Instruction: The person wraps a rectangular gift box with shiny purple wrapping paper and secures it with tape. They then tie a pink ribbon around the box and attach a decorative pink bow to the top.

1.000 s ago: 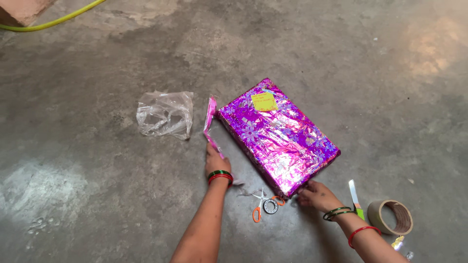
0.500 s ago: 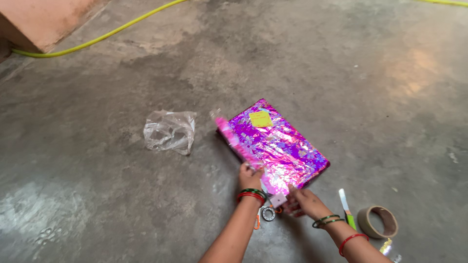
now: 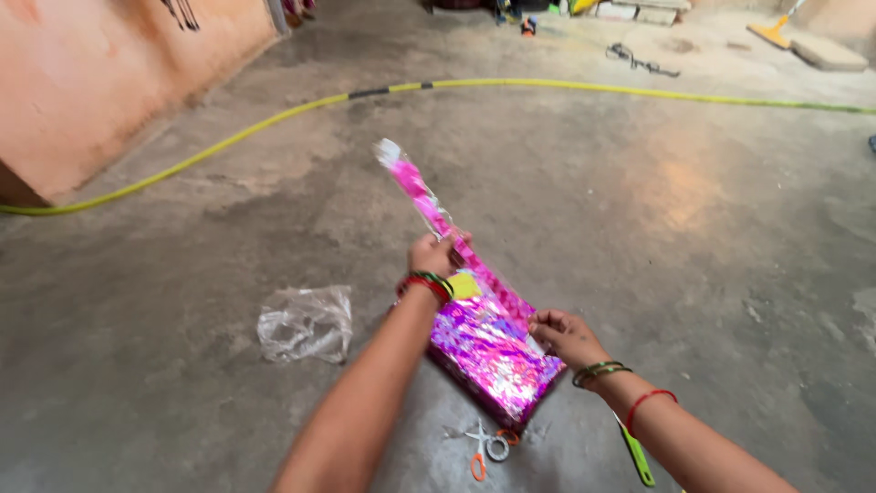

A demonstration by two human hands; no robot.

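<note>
On the concrete floor (image 3: 693,237) a box wrapped in shiny pink foil (image 3: 493,356) lies below both hands. A long strip of pink wrapping paper (image 3: 438,219) is held stretched above it, pinched by the left hand (image 3: 433,254) mid-length and the right hand (image 3: 558,333) at its lower end, fingers closed on it. Laying the strip along the box appears to be in hand, which calls for lowering it flat and straight.

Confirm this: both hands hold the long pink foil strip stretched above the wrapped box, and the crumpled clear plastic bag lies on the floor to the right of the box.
Not quite. The head view shows the plastic bag left of the box, not right. Both hands, left and right, do hold the strip.
</note>
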